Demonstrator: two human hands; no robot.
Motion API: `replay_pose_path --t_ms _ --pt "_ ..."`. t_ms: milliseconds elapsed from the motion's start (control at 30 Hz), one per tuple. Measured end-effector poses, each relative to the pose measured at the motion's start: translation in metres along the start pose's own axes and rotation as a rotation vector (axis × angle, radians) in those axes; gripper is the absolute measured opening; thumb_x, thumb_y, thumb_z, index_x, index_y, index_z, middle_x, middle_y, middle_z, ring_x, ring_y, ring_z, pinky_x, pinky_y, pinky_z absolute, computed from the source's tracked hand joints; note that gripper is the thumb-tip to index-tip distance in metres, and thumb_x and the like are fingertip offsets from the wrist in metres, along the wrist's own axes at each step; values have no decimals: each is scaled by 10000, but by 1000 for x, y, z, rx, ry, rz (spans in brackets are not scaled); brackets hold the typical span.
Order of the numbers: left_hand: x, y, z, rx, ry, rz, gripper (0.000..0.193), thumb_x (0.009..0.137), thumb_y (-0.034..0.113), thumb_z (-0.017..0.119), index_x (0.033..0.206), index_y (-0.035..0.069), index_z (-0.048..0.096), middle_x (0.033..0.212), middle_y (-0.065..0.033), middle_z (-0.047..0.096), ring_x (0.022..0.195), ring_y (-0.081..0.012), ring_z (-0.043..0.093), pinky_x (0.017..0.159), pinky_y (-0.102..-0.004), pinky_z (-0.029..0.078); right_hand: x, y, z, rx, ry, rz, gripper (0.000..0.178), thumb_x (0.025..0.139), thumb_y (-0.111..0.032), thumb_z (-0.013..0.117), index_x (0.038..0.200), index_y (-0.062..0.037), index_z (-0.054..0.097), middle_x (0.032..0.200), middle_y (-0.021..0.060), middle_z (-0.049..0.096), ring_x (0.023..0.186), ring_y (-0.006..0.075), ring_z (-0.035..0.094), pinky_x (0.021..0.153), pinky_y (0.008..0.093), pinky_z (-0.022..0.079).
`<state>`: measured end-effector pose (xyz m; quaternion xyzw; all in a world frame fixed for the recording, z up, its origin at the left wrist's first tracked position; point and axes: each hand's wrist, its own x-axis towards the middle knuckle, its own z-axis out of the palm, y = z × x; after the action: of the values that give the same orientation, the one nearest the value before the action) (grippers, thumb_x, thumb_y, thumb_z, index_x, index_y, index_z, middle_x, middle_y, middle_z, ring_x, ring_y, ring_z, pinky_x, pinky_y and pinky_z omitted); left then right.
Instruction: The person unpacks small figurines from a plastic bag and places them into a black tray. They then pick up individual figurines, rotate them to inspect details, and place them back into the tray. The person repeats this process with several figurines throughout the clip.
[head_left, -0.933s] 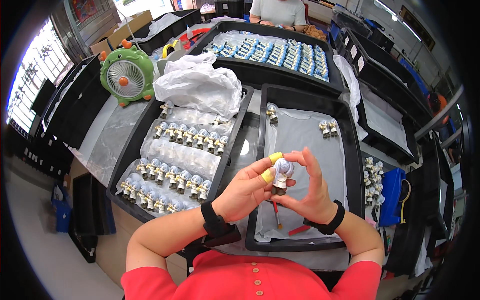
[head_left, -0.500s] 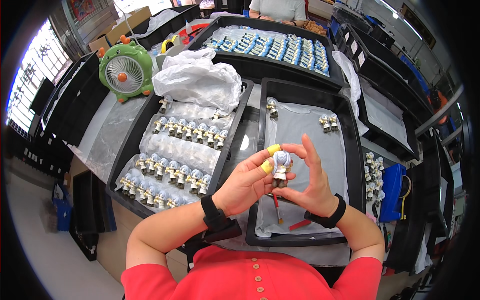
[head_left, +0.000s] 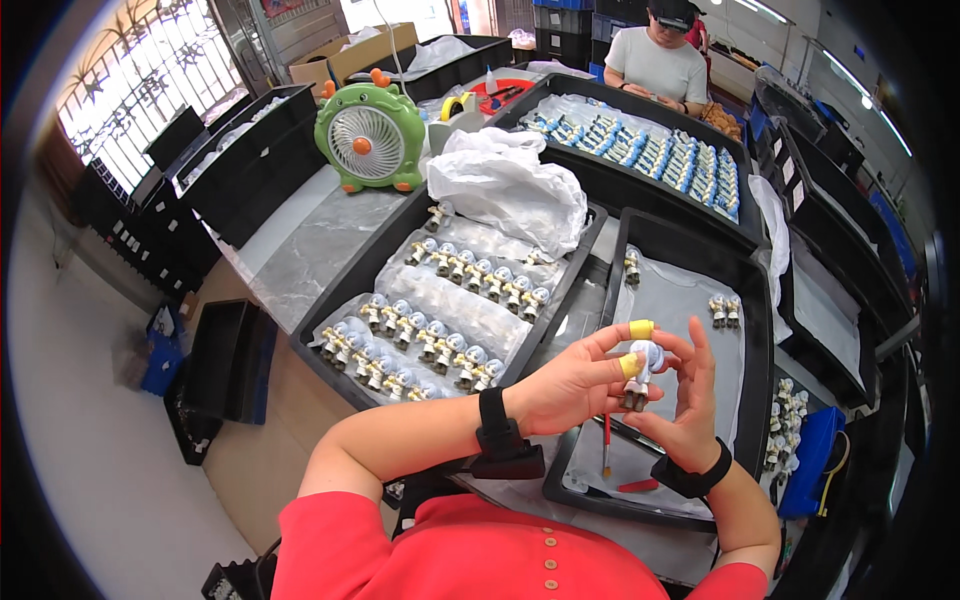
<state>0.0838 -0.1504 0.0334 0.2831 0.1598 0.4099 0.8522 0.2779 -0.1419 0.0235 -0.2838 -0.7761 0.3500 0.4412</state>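
A small figurine (head_left: 643, 362) with pale blue-grey hair, white clothes and dark feet is held upright between my hands. The thumb and forefinger of my left hand (head_left: 572, 385), both wrapped in yellow tape, pinch its upper part. My right hand (head_left: 690, 400) curves round the other side, thumb by the feet and a finger near the head, another finger raised. Beneath the hands a red-handled brush (head_left: 606, 448) points downward, its upper end hidden. A red stick (head_left: 638, 486) lies close by in the paper-lined black tray (head_left: 690, 285), with a few similar figurines (head_left: 725, 311).
To the left, a black tray (head_left: 340, 290) holds rows of figurines and crumpled white paper (head_left: 505, 185). Behind are a green fan (head_left: 370, 140) and a tray of blue-white pieces (head_left: 640, 150). A blue box (head_left: 815, 460) and more figurines (head_left: 785, 425) stand right. Another person (head_left: 660, 65) sits opposite.
The view has swung left, so the scene sits farther right and the person opposite shows more fully. The figurine has turned slightly in my fingers; both hands stay around it.
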Motion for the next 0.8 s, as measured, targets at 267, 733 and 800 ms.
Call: replay_pose_path --t_ms 267,733,800 --pt "1 113 -6 704 272 108 429 851 81 613 1250 44 459 1045 -48 584 944 -169 606 792 -270 476 -4 -1 -11 -40 98 -24 1013 646 -128 794 1424 -64 149 1240 125 468 1149 202 455 921 347 356" --pt "21 184 -214 1903 1190 -6 290 690 102 645 975 53 659 936 -170 652 921 -308 622 804 -387 481 4 2 -17 -126 117 -77 850 707 -125 741 1394 -50 247 1152 130 547 1032 213 532 852 343 414" --pt "26 182 -223 2089 1221 8 270 707 83 613 971 53 662 969 -183 642 933 -328 614 809 -400 483 4 5 -16 -118 117 -62 841 709 -117 735 1393 -50 250 1147 130 550 1030 213 534 846 341 417"
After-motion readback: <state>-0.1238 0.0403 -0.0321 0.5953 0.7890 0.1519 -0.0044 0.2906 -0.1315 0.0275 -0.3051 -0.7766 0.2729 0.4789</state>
